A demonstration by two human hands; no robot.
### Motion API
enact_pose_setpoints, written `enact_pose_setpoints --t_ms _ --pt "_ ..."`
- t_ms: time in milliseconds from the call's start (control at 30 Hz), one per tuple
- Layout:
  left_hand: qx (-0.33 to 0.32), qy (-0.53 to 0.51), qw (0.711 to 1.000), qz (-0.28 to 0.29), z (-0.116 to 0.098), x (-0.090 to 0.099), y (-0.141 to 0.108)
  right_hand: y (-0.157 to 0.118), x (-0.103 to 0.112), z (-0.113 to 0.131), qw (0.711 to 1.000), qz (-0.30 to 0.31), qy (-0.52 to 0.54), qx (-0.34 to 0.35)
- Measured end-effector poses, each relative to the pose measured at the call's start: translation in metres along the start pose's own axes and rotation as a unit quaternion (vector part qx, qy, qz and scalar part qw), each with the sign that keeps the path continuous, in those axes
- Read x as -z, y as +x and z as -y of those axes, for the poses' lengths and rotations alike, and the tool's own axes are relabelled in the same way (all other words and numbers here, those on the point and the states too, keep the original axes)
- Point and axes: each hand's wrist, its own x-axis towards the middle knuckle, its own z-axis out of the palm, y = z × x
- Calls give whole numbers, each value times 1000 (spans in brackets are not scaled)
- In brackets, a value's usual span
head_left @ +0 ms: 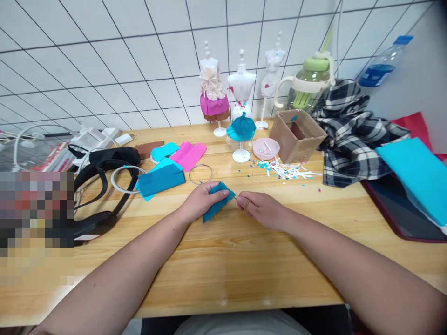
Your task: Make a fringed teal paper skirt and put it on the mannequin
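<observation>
My left hand (202, 199) is closed on a folded piece of teal crepe paper (217, 204), its thumb lying over the paper. The paper's lower edge looks jagged. Just to the right, my right hand (256, 207) pinches a thin wire-like strand (236, 197) at the paper's right corner; its exact kind is too small to tell. Behind my left hand lies a ring of thin wire (200, 174). Farther back stands a small white dress form (241, 79) with a teal paper skirt (241, 128).
Two more dress forms (213, 88) stand by the tiled wall. White paper scraps (286, 168), a pink dish (266, 149) and a cardboard box (298, 139) are at right, near a plaid cloth (356, 135). Folded teal paper (162, 180), pink paper (188, 156) and a black headset (120, 204) lie left.
</observation>
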Motion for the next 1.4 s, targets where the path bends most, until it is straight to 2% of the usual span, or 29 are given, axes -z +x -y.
enact_pose_setpoints --t_ms 300,633,867,1133,1400 --pt "4 -11 1000 -4 0 -1 0 -1 5 -1 1000 -2 -31 1" --pt "4 6 1000 -15 0 0 0 -3 -2 1 999 21 27 -24" --pt "9 -28 999 -25 4 1 3 -3 -3 -1 998 23 48 -21" --pt "3 -23 1000 -19 4 1 3 -3 -5 4 1000 -4 15 -21" --pt "12 -32 999 -16 4 1 2 -2 -5 6 1000 -3 0 -21"
